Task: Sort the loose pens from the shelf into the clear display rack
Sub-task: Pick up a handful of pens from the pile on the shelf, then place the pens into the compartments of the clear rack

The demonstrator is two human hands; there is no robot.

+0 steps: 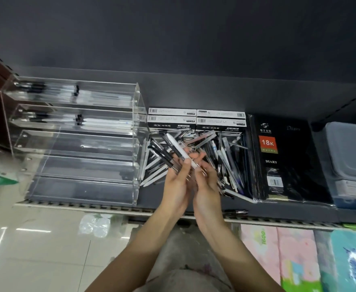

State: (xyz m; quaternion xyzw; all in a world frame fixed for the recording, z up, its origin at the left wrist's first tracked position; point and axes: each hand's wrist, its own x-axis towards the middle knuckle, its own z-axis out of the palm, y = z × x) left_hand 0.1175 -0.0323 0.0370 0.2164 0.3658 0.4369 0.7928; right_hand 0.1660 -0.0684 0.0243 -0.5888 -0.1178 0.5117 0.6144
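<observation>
Now, in the head view, my left hand is gripping a bundle of pens, my right hand pinching its near end; their long axis is pointing far-left toward the clear display rack, nearer my left grip.

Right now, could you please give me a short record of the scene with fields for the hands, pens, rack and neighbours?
left hand: grips a bunch of pens, a white one among them
right hand: fingers curled on the same bunch
pile: loose pens on the shelf, right of the rack
rack: clear, tiered; top two tiers hold pens, lower tiers look empty
boxes: pen boxes behind the pile
diary: black, wrapped, right of the pile
</observation>
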